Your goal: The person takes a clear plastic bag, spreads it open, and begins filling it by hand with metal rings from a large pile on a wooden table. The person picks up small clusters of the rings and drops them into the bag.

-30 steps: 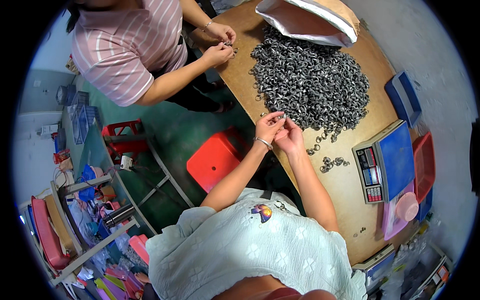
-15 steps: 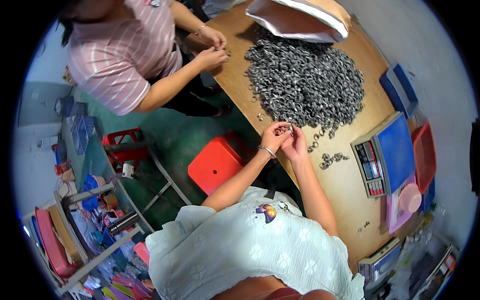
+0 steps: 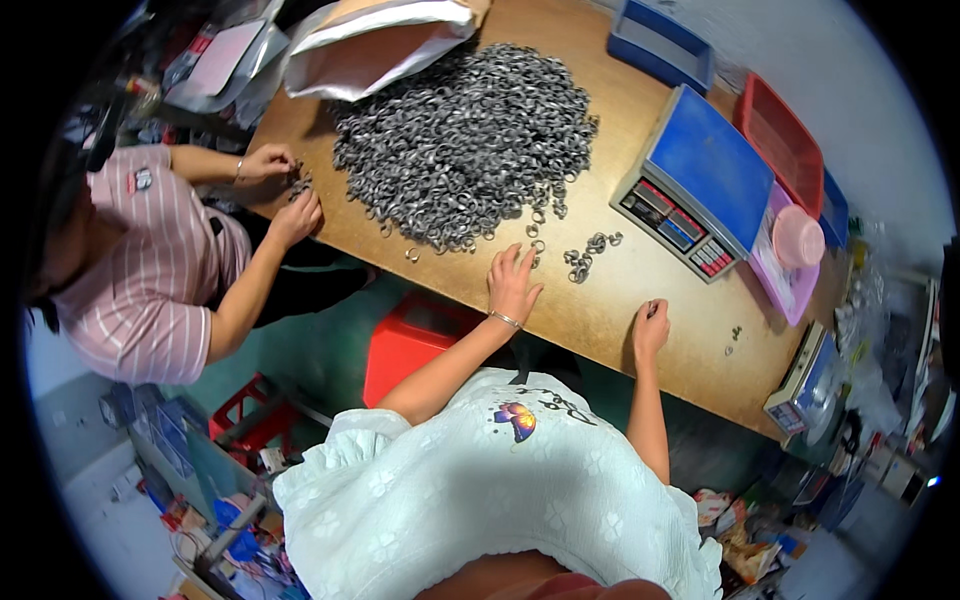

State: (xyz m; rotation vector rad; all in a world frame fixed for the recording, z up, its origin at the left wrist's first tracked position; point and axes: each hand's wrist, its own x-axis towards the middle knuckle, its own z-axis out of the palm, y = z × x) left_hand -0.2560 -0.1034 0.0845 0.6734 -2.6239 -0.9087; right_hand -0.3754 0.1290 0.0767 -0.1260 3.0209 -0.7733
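A large heap of small grey metal rings covers the far middle of the table. My left hand is open over the table's near side, fingers stretched toward a few loose rings at the heap's edge. Its fingertips are close to these rings; whether they touch cannot be made out. Farther right, my right hand is closed at the table's near edge. A small dark metal ring shows partly between its fingers. Between my hands, beyond them, lies a small cluster of linked-looking rings.
A blue-topped digital scale stands right of the heap. Beyond are a red tray, a blue tray and a pink cup. A white-lined sack lies behind the heap. A co-worker handles rings at left; a red stool stands below.
My hands, together at the heap's near edge before, have parted. The left is now spread near loose rings, the right lies farther right. The view has swung to the right.
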